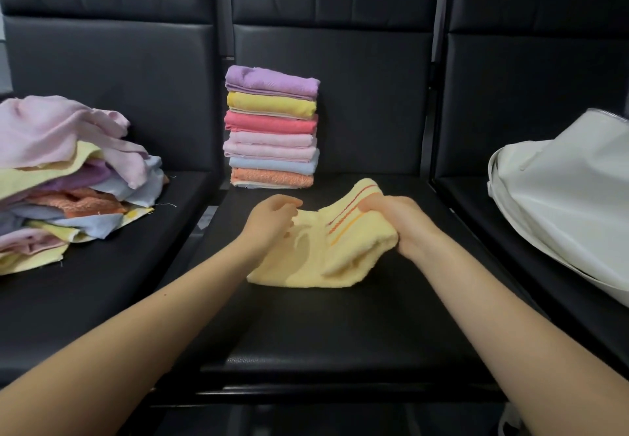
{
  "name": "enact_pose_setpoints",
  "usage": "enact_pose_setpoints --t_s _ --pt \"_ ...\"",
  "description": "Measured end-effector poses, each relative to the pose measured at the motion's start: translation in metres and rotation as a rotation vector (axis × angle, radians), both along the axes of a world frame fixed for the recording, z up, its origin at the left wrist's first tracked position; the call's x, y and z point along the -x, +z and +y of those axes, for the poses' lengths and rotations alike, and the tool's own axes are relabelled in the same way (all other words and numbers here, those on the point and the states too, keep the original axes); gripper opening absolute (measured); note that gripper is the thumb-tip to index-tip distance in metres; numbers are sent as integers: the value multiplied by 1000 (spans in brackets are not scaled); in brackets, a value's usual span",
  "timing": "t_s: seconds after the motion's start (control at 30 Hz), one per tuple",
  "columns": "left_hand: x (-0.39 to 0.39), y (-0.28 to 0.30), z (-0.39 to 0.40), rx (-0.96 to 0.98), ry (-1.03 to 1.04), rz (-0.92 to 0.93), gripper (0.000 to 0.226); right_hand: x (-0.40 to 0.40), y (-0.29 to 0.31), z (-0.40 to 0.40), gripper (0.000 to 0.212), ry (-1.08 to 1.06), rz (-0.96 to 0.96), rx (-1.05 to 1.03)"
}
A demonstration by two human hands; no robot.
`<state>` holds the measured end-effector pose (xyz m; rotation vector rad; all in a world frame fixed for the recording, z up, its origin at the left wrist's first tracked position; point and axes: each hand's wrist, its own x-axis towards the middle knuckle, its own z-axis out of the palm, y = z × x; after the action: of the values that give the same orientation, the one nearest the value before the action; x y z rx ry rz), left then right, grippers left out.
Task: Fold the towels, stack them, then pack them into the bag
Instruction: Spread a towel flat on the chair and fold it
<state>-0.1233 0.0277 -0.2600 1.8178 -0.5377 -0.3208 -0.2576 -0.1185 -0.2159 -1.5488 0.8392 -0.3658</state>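
Yellow towel (320, 255) is pinched by both hands (272, 221) (394, 221), half-folded; beyond them a folded stack (272, 126) waits, unfolded pile (68, 177) and bag (561, 197) remain.

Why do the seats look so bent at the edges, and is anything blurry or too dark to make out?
Head view: the wide-angle lens bows the black padded seats near the frame edges. The lighting is dim and soft, with faint sheen on the seat fronts. The pale yellow striped towel and both hands, left and right, look slightly smeared. The white fabric bag reads brightest, and the stack of folded pastel towels is clear.
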Motion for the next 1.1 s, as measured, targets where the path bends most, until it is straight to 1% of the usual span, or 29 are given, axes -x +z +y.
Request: enact_pose_setpoints --t_s 0.07,0.13,0.17,0.2,0.23,0.27,0.3,0.37,0.43,0.47,0.5,0.6,0.63,0.67,0.73,0.8,0.87,0.9,0.97,1.0,1.03,1.1 --pt "6 7 0 77 -18 286 32 -2 5 0 17 44 -41 29" --pt "11 9 -1 137 -88 542 49 -5 4 9 27 192 -124 -18" --pt "11 8 -2 183 -110 634 55 -7 1 14 30 264 -153 -27" --pt "10 8 -2 226 -116 702 58 -9 -2 19 28 312 -173 -11" --pt "10 7 -1 246 -111 745 57 -11 -5 23 24 332 -189 33" --pt "10 7 -1 239 -105 749 53 -13 -9 26 21 322 -196 112" --pt "10 8 0 197 -98 703 48 -14 -13 27 22 304 -188 234" --pt "4 6 1 73 -29 537 39 -18 -24 28 33 302 -132 570" --pt "-3 8 2 -17 39 380 33 -21 -36 33 42 388 -32 848" --pt "-6 9 3 -76 56 277 31 -23 -43 36 45 426 29 917" --pt "-9 9 5 -176 51 131 32 -25 -49 39 46 455 94 953" --pt "-6 -3 14 -680 29 -370 43 -31 -64 47 51 509 251 992" --pt "-3 -8 17 -784 49 -456 45 -32 -67 48 51 515 261 980" --pt "-2 -12 18 -826 70 -484 45 -32 -68 49 51 511 252 952" --pt "-1 -16 20 -806 90 -496 44 -33 -65 52 53 455 209 876" --pt "-1 -18 22 -760 92 -504 42 -33 -61 55 61 300 150 770" --pt "-1 -20 23 -702 107 -480 40 -35 -55 56 74 147 129 552" --pt "-1 -21 23 -680 109 -471 39 -36 -51 55 74 108 122 403" --pt "1 -22 24 -662 117 -475 38 -37 -43 54 60 99 73 91" --pt "1 -22 24 -644 120 -474 37 -36 -40 54 52 119 57 -22" --pt "1 -22 25 -614 116 -466 37 -35 -38 55 47 149 44 -90" --pt "-4 -22 27 -548 57 -450 38 -36 -38 56 47 196 7 -164"
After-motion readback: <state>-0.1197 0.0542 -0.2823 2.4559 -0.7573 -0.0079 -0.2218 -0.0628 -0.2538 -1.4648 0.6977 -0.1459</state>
